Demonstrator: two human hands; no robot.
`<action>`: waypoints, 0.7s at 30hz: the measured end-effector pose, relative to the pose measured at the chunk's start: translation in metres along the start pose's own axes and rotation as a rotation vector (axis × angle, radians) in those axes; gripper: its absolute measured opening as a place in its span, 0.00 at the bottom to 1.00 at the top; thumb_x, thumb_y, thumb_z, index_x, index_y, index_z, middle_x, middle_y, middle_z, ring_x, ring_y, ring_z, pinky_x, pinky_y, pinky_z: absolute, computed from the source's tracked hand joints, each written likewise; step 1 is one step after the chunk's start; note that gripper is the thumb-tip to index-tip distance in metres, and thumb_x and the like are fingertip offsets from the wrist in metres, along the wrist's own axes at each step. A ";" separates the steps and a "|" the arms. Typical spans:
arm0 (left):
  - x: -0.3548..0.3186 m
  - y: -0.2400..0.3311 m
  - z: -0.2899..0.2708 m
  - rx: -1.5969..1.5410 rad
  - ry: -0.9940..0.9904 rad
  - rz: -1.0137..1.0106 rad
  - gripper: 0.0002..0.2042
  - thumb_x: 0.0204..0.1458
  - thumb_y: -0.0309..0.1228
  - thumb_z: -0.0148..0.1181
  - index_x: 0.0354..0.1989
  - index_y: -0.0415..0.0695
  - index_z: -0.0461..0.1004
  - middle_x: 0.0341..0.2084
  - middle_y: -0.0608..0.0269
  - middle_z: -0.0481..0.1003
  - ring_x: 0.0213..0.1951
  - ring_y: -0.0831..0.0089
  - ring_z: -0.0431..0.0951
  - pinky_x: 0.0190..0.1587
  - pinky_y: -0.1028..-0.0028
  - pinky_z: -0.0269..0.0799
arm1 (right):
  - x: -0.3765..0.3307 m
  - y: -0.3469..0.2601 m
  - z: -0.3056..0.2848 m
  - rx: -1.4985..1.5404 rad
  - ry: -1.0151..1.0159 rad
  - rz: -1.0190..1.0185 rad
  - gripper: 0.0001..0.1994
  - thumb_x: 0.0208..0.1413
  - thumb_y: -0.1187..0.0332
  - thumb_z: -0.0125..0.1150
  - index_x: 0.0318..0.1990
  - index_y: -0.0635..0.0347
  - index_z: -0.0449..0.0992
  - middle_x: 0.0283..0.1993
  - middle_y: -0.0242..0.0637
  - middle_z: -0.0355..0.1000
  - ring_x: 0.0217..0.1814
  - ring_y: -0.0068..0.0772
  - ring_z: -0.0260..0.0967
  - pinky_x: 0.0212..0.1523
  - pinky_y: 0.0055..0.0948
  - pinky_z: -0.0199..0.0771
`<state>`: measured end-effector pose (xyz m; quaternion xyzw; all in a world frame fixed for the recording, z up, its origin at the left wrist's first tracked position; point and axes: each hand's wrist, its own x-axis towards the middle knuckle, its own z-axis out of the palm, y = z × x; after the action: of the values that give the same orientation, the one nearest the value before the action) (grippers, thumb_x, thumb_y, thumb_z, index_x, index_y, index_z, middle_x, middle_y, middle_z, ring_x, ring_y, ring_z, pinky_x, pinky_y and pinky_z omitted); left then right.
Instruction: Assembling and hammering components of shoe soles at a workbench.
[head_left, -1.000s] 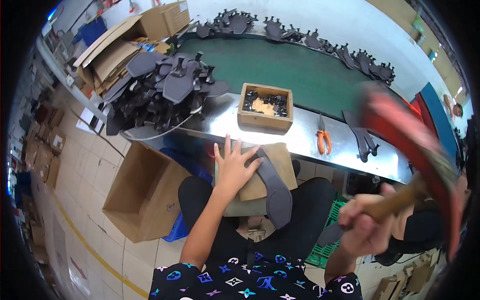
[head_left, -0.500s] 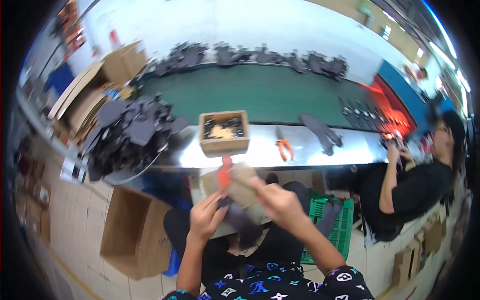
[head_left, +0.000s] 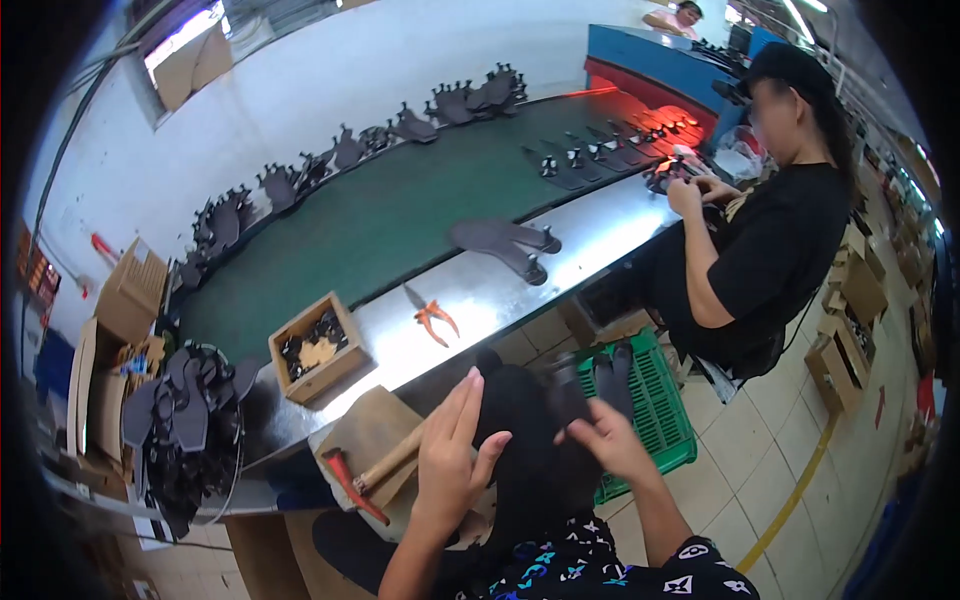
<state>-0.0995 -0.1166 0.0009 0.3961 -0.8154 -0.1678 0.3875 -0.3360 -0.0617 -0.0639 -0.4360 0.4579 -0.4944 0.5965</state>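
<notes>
My left hand point(head_left: 452, 465) is raised over my lap, its fingers stretched out and holding nothing. Behind it lies a hammer point(head_left: 392, 458) with a red head and wooden handle; the handle's end is hidden by that hand. The hammer rests on a pale block point(head_left: 375, 412) in front of me. Off to the right, my right hand point(head_left: 615, 445) is closed on a dark flip-flop sole point(head_left: 567, 392), smeared by motion, beside a green plastic crate point(head_left: 655, 405). Other dark soles point(head_left: 612, 380) lie in that crate.
A metal-edged bench with a green belt point(head_left: 350, 245) carries orange-handled pliers point(head_left: 432, 315), a wooden box of small parts point(head_left: 322, 378) and a pair of dark flip-flops point(head_left: 500, 242). Piled soles point(head_left: 190, 410) stand at the left. A co-worker point(head_left: 765, 220) sits on the right.
The hammer has left my right hand and lies on the block. The dark sole has passed from my left hand to my right and moved rightward. The view has swung right.
</notes>
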 end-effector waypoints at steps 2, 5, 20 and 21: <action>0.005 -0.001 0.010 -0.024 -0.025 -0.004 0.26 0.60 0.35 0.57 0.64 0.34 0.65 0.61 0.44 0.69 0.61 0.48 0.69 0.63 0.57 0.62 | 0.012 0.040 -0.063 -0.077 0.192 0.028 0.14 0.67 0.66 0.55 0.54 0.65 0.69 0.42 0.39 0.78 0.42 0.26 0.76 0.44 0.27 0.76; 0.003 -0.001 0.021 -0.059 -0.048 -0.040 0.26 0.60 0.35 0.58 0.64 0.33 0.65 0.61 0.44 0.69 0.62 0.48 0.69 0.64 0.58 0.61 | 0.036 0.138 -0.166 -1.357 0.433 0.283 0.19 0.65 0.63 0.57 0.57 0.66 0.68 0.42 0.48 0.77 0.38 0.38 0.76 0.41 0.33 0.76; -0.021 -0.034 -0.055 0.423 0.244 -0.280 0.37 0.52 0.31 0.67 0.69 0.37 0.55 0.67 0.42 0.59 0.70 0.45 0.55 0.69 0.54 0.54 | 0.220 -0.072 0.103 0.098 -0.128 -0.294 0.07 0.60 0.68 0.60 0.35 0.59 0.68 0.22 0.30 0.68 0.16 0.19 0.65 0.15 0.23 0.66; -0.019 -0.033 -0.058 0.420 0.339 -0.230 0.42 0.51 0.32 0.68 0.70 0.35 0.49 0.68 0.40 0.56 0.71 0.44 0.52 0.69 0.53 0.52 | 0.177 -0.090 0.142 0.211 -0.309 -0.091 0.08 0.62 0.67 0.59 0.37 0.60 0.67 0.26 0.35 0.70 0.18 0.25 0.69 0.16 0.27 0.73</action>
<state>-0.0305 -0.1210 0.0098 0.5799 -0.7056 0.0305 0.4060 -0.1983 -0.2386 0.0313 -0.4622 0.2864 -0.4932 0.6790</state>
